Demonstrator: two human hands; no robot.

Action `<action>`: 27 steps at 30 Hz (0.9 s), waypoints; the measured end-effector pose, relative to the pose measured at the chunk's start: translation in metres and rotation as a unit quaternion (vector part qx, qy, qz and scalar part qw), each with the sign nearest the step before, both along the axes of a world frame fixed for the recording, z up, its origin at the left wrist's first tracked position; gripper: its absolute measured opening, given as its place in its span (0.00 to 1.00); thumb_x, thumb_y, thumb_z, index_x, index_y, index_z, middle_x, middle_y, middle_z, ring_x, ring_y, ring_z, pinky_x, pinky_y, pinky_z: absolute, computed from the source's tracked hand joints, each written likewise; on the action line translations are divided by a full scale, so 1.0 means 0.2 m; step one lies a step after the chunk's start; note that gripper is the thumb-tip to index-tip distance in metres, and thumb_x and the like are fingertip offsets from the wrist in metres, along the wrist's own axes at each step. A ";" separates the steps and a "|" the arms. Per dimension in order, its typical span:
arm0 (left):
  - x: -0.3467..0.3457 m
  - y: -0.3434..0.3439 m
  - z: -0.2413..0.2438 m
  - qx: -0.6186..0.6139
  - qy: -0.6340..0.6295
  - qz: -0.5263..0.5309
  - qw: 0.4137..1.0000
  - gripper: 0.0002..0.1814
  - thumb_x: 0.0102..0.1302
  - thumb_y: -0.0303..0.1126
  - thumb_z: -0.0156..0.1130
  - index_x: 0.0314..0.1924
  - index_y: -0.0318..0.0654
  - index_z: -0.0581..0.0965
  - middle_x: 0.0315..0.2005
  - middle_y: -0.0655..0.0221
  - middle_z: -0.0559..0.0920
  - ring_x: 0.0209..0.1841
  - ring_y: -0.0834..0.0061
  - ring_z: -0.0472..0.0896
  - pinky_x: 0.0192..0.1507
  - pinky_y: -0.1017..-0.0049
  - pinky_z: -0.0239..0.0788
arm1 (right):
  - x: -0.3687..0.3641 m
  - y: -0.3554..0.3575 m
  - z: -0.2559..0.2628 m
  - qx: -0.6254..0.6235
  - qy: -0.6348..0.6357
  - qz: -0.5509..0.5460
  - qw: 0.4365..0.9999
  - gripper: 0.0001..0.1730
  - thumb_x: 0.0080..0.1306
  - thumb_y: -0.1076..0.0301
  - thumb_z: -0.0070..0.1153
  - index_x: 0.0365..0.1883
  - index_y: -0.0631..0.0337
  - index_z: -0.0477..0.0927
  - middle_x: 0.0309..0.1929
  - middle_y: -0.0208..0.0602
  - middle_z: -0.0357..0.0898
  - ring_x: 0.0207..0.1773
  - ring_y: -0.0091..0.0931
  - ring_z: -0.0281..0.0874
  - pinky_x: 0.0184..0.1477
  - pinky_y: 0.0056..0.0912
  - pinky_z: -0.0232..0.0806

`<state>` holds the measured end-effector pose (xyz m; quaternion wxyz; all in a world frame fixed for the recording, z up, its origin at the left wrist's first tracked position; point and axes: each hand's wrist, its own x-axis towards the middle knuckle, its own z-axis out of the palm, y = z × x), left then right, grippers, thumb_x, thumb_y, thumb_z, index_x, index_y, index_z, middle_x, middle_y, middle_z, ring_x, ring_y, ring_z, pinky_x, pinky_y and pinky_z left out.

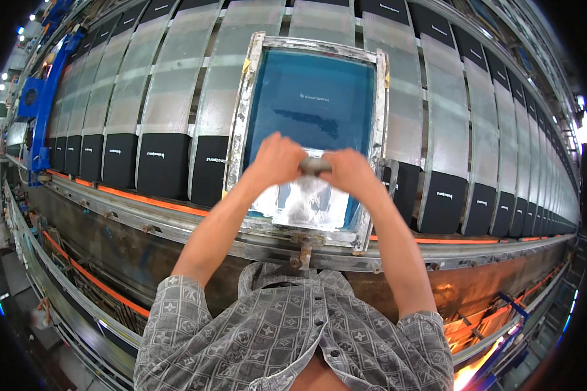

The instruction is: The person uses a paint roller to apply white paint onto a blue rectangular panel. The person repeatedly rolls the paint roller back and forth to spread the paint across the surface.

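A screen-printing frame (381,112) with worn, ink-stained bars lies before me, its mesh (298,73) blue. White lettering shows in the mesh, with a darker smeared patch below it. Both of my hands are closed around the grey handle of a squeegee (315,166) over the near half of the screen. My left hand (280,159) grips its left side and my right hand (349,170) its right. Glossy white ink (305,215) covers the mesh at the near end. The squeegee's blade cannot be made out.
Long printing pallets (169,88) run in a row to both sides, with black fabric pieces (164,163) bearing white writing at their ends. A metal rail (176,222) with an orange strip passes along the near side. A blue machine frame (41,112) stands at left.
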<state>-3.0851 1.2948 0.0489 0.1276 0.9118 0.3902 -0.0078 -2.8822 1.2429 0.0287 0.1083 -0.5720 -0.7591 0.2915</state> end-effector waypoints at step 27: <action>0.09 0.15 0.02 -0.011 0.000 0.007 1.000 0.05 0.44 0.35 0.71 0.23 0.49 0.82 0.22 0.65 0.83 0.31 0.62 0.82 0.39 0.65 0.67 | 0.06 0.15 -0.01 -0.012 0.044 -0.051 0.998 0.11 0.54 0.61 0.64 0.33 0.56 0.82 0.31 0.47 0.83 0.37 0.47 0.81 0.41 0.48 0.73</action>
